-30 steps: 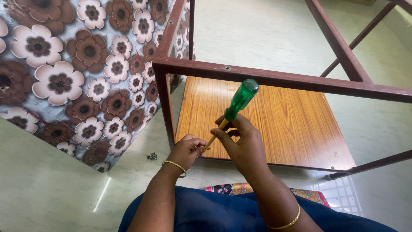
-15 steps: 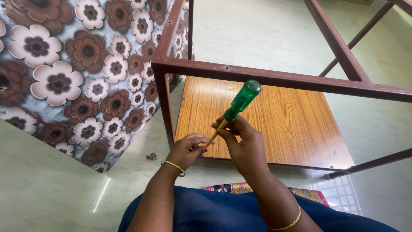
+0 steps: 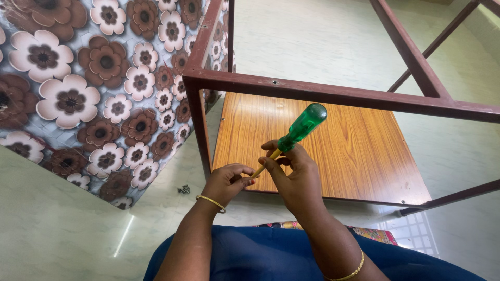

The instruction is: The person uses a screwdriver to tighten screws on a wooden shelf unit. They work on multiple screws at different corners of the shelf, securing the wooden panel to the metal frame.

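Head view, frame centre: my right hand [image 3: 297, 177] grips the green screwdriver [image 3: 299, 129] at its shaft, handle tilted up-right; my left hand [image 3: 228, 182] pinches the tip. I should probably keep the tip steady and my fingers clear, below the frame [image 3: 333, 93].

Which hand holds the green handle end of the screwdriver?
The right hand grips the screwdriver just below its green handle; the left hand only pinches the tip.
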